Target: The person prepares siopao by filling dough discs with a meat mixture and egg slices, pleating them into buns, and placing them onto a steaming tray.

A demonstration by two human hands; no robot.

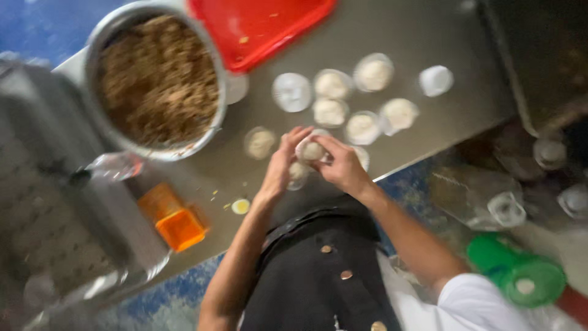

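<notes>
The frame is blurred. My left hand and my right hand meet over the near edge of a grey metal table. Between their fingers they hold a small white paper cup with pale filling. Just beyond the hands, several similar filled white cups sit in a loose cluster on the table. One more cup stands to the left of my left hand. A large metal bowl full of brown crumbly mixture stands at the far left.
A red tray lies at the table's far edge beside the bowl. An orange container and a clear plastic bottle lie at the near left. A green round object and clear jars sit lower right.
</notes>
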